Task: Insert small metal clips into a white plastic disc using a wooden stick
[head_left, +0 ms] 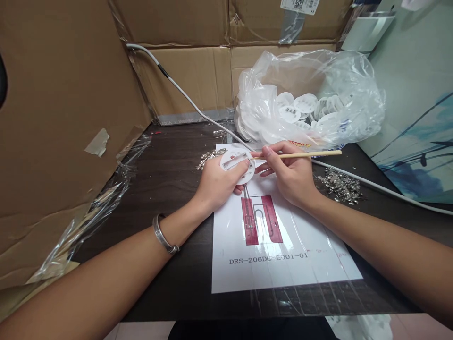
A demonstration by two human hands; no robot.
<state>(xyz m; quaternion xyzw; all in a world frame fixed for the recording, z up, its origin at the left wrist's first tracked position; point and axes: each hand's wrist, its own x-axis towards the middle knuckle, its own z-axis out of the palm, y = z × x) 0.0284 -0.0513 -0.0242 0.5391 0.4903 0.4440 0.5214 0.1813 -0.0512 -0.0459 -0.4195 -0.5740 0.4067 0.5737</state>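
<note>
Fingers of R hand (293, 175) pinch a thin wooden stick (313, 154), tip at the face of a white disc (233, 159) (can't tell if touching), & L hand (215, 182) grips that disc btwn thumb on top and fingers beneath, just above a printed sheet (240, 278) on the dark table (173, 278). Small metal bits (341, 185) in 2 piles: R of R hand, & just past L hand. Farther back, clear plastic bag (260, 115) w/ other discs (306, 103), then cardboard wall (198, 75).

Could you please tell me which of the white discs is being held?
The white disc in the left hand, nearest the stick in the right hand; the other discs lie in the clear plastic bag.
</note>
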